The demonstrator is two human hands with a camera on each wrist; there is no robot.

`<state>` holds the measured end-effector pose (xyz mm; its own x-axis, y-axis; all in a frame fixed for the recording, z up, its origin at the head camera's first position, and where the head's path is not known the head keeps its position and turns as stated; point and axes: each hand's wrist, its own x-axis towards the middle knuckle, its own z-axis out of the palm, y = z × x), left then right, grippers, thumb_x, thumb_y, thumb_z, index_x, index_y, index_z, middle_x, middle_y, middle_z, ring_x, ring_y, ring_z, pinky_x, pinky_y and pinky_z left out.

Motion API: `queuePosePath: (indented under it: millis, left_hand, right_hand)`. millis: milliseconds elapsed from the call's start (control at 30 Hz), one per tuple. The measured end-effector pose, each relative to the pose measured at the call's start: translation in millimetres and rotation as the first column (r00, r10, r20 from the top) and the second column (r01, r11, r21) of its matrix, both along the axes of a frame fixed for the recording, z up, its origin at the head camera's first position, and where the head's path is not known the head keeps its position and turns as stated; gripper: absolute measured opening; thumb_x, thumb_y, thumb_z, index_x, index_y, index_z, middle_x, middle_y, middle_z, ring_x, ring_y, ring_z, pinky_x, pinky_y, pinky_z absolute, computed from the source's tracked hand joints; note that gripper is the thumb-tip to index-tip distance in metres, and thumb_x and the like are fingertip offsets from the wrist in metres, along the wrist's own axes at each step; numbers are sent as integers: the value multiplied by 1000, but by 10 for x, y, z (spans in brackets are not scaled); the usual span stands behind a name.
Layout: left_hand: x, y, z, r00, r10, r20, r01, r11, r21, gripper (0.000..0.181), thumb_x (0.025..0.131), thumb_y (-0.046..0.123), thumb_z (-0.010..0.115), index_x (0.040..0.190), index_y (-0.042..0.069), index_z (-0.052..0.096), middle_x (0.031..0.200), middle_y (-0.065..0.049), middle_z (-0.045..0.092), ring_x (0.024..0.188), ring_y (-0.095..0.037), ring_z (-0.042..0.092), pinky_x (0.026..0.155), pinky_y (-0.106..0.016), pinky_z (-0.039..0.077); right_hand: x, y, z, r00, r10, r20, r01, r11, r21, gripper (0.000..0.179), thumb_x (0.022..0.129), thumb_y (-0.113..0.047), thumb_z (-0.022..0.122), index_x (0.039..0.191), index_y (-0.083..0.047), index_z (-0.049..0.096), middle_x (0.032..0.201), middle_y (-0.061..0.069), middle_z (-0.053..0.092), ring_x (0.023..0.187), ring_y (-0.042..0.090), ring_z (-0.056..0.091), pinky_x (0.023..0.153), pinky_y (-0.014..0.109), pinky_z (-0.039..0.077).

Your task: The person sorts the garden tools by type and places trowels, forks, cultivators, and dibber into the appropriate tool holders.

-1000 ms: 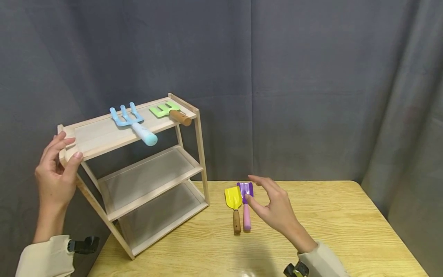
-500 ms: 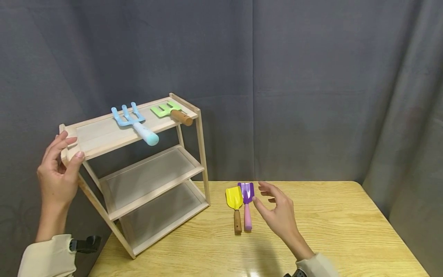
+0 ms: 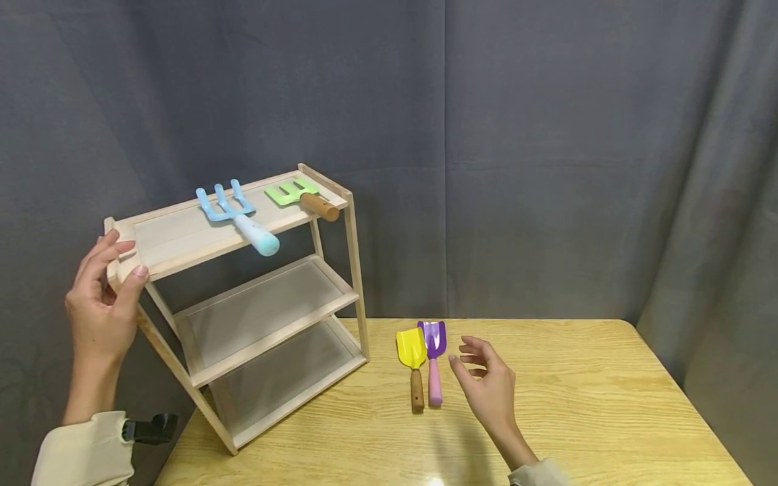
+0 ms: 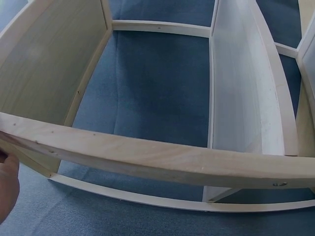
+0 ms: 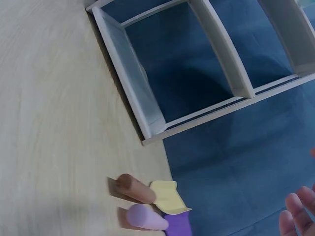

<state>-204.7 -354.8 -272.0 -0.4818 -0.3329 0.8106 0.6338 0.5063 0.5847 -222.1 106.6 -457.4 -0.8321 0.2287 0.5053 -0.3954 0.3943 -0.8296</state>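
My left hand (image 3: 103, 310) grips the upper left end of a three-tier wooden shelf rack (image 3: 267, 312), thumb at the front and fingers over the side. On its top tier lie a light blue hand fork (image 3: 250, 229) and a green hand fork (image 3: 317, 204) with a brown handle. A yellow toy shovel (image 3: 411, 347) with a brown handle and a purple toy shovel (image 3: 435, 385) with a pink handle lie side by side on the table. My right hand (image 3: 491, 388) hovers just right of the purple shovel, fingers loosely bent, holding nothing.
The rack stands at the left of the light wooden table (image 3: 595, 398), its two lower tiers (image 3: 286, 385) bare. A dark grey curtain (image 3: 547, 162) hangs behind the table and down the right side.
My right hand has drawn back from above the purple shovel, to the right and nearer to me. The left hand keeps its hold on the rack. The forks and shovels stay put.
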Motion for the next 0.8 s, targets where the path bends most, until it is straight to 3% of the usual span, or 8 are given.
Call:
queuePosePath:
  millis: [533, 800]
  left_hand:
    - [-7, -16, -15, 999, -27, -32, 27, 1000, -1, 35, 82, -4, 60, 116, -14, 61, 135, -15, 53, 135, -28, 37, 111, -32, 26]
    - [3, -16, -6, 1000, -12, -4, 12, 1000, -14, 36, 83, -3, 61, 117, -12, 61, 137, -14, 53, 136, -27, 36, 111, -30, 26]
  right_hand:
    - [-33, -30, -279, 981, 14, 194, -8, 1000, -30, 31, 84, -18, 75, 112, -5, 67, 100, 9, 69, 85, 21, 68, 66, 25, 52]
    - [-80, -90, -539, 975, 0, 223, 3, 1000, -11, 31, 82, -14, 76, 110, -3, 67, 96, 11, 69, 81, 21, 68, 64, 23, 54]
